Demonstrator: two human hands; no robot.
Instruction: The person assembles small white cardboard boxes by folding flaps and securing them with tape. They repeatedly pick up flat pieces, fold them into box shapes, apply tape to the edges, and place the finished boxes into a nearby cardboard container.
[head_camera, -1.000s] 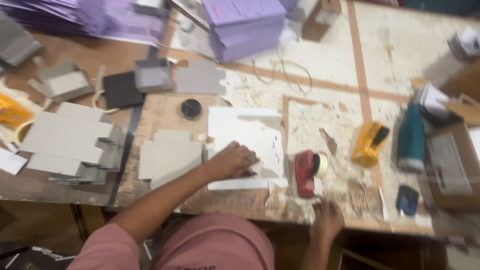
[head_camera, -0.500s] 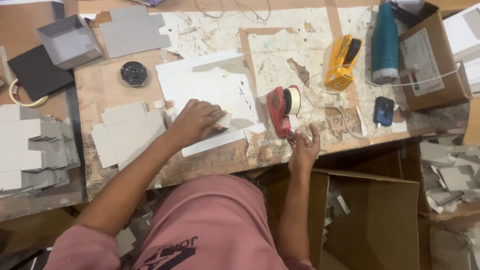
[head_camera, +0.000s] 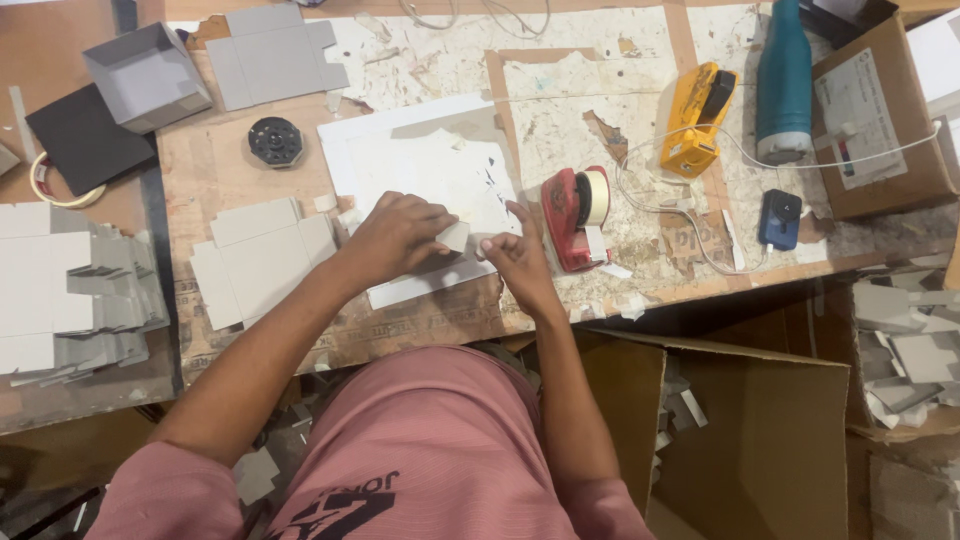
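Now | left hand, right hand both pinching cardboard scrap | long axis unclear

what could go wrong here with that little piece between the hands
The small white piece is pinched only at its edges by the left hand and right hand, so it may slip or crease. The red tape dispenser sits close to the right hand and could be knocked.

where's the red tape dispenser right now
In the head view, the red tape dispenser sits on the table right of centre, just beside the right hand, left of the yellow tool.
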